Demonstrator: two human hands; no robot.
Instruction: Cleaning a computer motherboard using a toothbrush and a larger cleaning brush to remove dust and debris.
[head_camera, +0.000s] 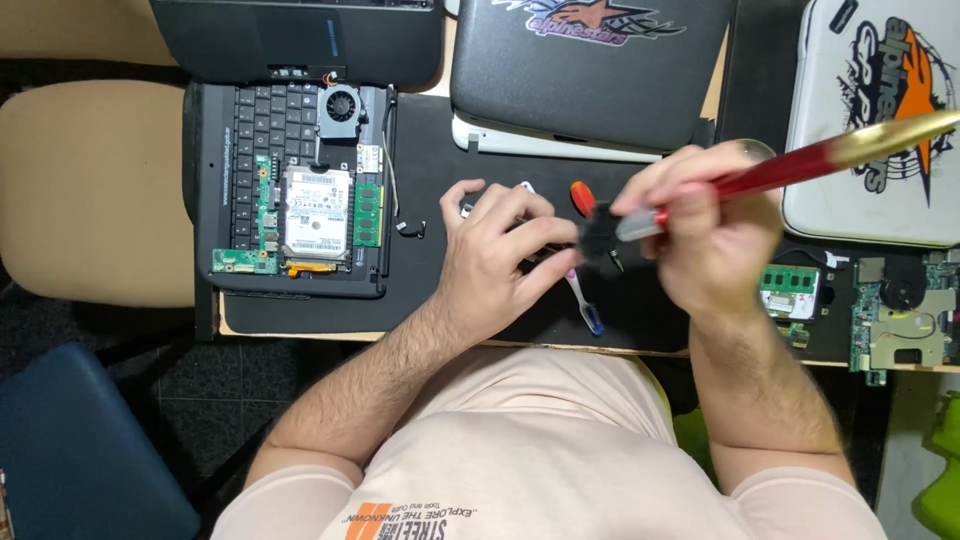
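L hand (495, 250) is pinching a small black part (600, 238) w/ fingertips closed on its left edge, thumb underneath, other fingers curled over the top. R hand (705, 225) is gripping a brush (800, 165) w/ red handle and gold end; fingers are wrapped tight around the handle near the metal ferrule, thumb pressing on top. Brush tip is touching the black part right btwn the two sets of fingertips; handle is slanting up and away to the right of the R knuckles.

Just behind the L fingertips, a screwdriver w/ orange-red handle (582, 197) is lying on the black mat (430, 290). Below the fingers, a toothbrush (587, 305) is lying on the mat, head pointing toward the body. Well left of the L hand, an opened laptop (290, 190) is showing its hard drive (318, 212), fan (341, 105) and green RAM stick (367, 212). Right of the R wrist, a green memory module (790, 290) and a circuit board (905, 310) are sitting near the desk edge. Beyond the fingers, a black laptop lid (590, 80) and a white lid (880, 110) are resting closed.
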